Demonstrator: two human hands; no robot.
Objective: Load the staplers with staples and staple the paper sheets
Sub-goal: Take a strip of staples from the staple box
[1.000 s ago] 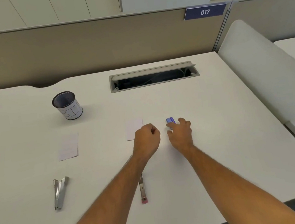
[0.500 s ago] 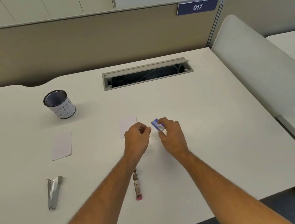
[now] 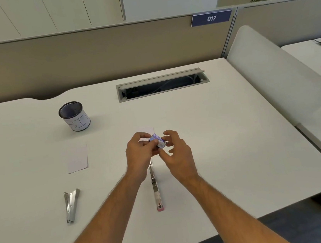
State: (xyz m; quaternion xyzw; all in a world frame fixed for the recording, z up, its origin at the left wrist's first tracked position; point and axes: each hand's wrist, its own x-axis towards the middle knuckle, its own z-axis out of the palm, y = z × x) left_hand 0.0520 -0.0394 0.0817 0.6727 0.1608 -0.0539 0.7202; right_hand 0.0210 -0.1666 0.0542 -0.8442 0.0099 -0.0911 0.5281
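Note:
A small blue and white staple box [image 3: 158, 140] is held above the desk between both hands. My left hand [image 3: 140, 154] pinches its left end and my right hand [image 3: 176, 153] pinches its right end. Below them a silver stapler with a pink end [image 3: 156, 190] lies open on the desk, partly hidden by my left wrist. A second silver stapler [image 3: 71, 205] lies open at the front left. One paper sheet [image 3: 77, 158] lies left of my hands; another paper sheet [image 3: 146, 130] peeks out behind my fingers.
A mesh cup labelled BIN [image 3: 75, 116] stands at the back left. A cable tray opening [image 3: 162, 84] sits at the back of the white desk [image 3: 229, 143]. A white side divider [image 3: 275, 73] borders the right edge.
My right hand lifted the staple box off the desk and brought it left and nearer. My left hand opened from a fist and took hold of the box's other end.

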